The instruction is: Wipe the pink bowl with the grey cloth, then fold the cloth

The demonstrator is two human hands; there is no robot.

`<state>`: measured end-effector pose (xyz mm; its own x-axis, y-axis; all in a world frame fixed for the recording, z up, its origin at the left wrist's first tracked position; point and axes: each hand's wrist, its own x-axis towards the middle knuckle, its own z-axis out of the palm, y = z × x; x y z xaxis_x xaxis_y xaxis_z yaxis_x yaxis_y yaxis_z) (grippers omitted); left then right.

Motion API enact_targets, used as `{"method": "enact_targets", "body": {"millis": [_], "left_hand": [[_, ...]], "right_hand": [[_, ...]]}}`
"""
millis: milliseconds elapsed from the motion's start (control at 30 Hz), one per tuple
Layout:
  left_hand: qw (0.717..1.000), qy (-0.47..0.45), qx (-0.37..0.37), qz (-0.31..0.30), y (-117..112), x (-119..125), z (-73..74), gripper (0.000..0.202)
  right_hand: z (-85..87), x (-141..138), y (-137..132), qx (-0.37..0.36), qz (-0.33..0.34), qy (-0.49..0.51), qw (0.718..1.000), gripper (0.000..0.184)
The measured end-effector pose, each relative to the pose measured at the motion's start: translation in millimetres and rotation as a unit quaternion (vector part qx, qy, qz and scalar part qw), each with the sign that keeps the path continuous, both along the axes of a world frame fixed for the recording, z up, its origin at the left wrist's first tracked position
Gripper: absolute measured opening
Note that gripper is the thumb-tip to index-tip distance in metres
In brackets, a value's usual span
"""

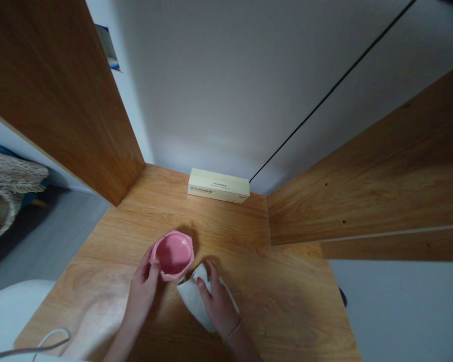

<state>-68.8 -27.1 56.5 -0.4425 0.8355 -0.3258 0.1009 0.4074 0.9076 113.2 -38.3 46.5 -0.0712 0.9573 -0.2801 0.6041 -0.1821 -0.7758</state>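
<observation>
A pink bowl [174, 254] with a faceted rim is tilted on the wooden desk, its hollow facing up toward me. My left hand [147, 278] grips its left side, thumb over the rim and fingers round the outer wall. Just right of the bowl, my right hand [216, 296] is closed on a white cloth [196, 300], which is bunched under the fingers. The cloth's upper corner comes close to the bowl's lower right edge; whether they touch I cannot tell. A bracelet circles my right wrist.
A long cream box [219, 186] lies against the wall at the back of the desk [294, 301]. Wooden panels rise at left [68, 100] and right [362, 186]. A white chair [18, 306] and a cable [33, 349] are at lower left.
</observation>
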Motion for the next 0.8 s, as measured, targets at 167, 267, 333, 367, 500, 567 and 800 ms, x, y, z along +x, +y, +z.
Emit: {"method": "enact_targets", "body": {"millis": [167, 267, 333, 367, 500, 567, 800], "left_hand": [[1.000, -0.025, 0.009, 0.002, 2.0, 4.2, 6.0, 0.061], [0.999, -0.045, 0.026, -0.018, -0.5, 16.9, 6.5, 0.062], [0.997, -0.053, 0.035, -0.040, -3.8, 29.1, 5.3, 0.062], [0.996, -0.055, 0.037, -0.052, -5.7, 35.8, 4.8, 0.061], [0.989, -0.051, 0.024, -0.139, -10.0, 59.3, 7.7, 0.061], [0.981, -0.039, 0.029, -0.186, -10.0, 65.2, 10.9, 0.057], [0.975, 0.076, 0.068, -0.198, -12.0, 47.2, 2.0, 0.033]], "right_hand": [[14.0, -1.5, -4.6, 0.067, -0.021, -0.004, 0.997, 0.050], [31.5, 3.3, 12.3, 0.041, -0.055, 0.006, 0.998, 0.051], [38.7, 6.8, 24.9, 0.003, -0.046, 0.004, 0.999, 0.052], [40.3, 9.0, 30.1, -0.004, -0.038, -0.002, 0.999, 0.050], [34.4, 28.0, 41.8, 0.023, -0.027, -0.054, 0.998, 0.032], [26.7, 45.0, 44.7, 0.032, -0.045, -0.071, 0.996, 0.031], [5.9, 114.4, 66.5, 0.014, -0.185, -0.130, 0.974, 0.036]]}}
